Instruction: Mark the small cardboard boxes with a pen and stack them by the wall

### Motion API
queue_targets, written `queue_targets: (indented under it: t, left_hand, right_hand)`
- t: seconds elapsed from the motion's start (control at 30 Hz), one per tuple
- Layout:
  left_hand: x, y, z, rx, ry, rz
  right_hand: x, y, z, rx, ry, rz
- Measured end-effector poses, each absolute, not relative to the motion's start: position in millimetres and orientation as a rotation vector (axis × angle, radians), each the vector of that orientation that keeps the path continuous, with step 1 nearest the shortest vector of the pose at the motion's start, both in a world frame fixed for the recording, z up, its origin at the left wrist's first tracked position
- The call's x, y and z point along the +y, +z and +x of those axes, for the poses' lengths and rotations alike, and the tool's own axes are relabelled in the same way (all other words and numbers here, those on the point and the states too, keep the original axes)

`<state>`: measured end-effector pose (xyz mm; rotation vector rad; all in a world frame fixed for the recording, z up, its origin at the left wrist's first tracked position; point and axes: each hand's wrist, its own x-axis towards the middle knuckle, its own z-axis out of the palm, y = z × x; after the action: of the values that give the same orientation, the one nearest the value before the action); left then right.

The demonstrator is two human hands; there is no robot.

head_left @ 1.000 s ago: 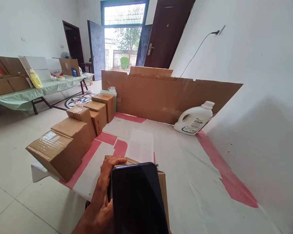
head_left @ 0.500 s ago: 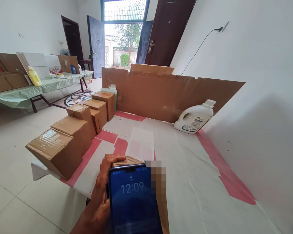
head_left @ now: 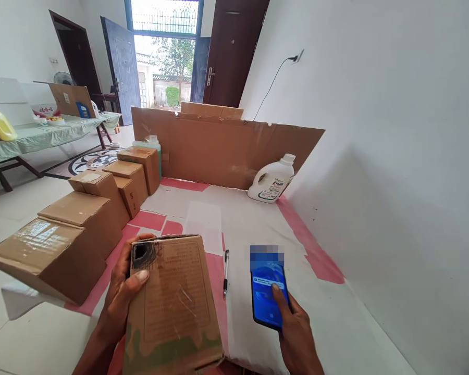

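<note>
Since a second ago the phone (head_left: 269,294) has moved off the carton to the right, and its screen, dark then, now glows blue. The right hand (head_left: 297,338) wraps around its lower end, thumb pressed to the glass. The left hand (head_left: 121,297) grips the worn cardboard box (head_left: 172,302) by its left edge, thumb curled over the top face, fingers hidden underneath.

Taking that box as the landmark: a pen (head_left: 226,272) lies just to its right on the white-and-pink table cover (head_left: 328,312), between box and phone; a row of sealed cartons (head_left: 82,213) runs away to its left; well beyond it a white jug (head_left: 272,179) leans by a cardboard sheet (head_left: 226,146) propped upright.

One risk, as I judge it: the box rests near the table's front edge with only one hand on it, so a slack grip could let it tip off; the slim phone (held low, near its end) could also slide out.

The box is matte brown board, scuffed, stained green near its lower edge, with a dark torn hole at one corner and a strip of clear tape. The phone is flat, glossy, rounded at the corners.
</note>
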<state>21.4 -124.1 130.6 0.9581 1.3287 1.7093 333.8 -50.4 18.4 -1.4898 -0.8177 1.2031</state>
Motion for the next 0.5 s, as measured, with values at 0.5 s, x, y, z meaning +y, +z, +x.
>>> queue_targets:
  t: [0.5]
  left_hand:
    - [-79.4, 103.0, -26.9, 1.389, 1.714, 0.777]
  right_hand:
    - [-29.3, -40.3, 383.8, -1.428, 0.616, -2.13]
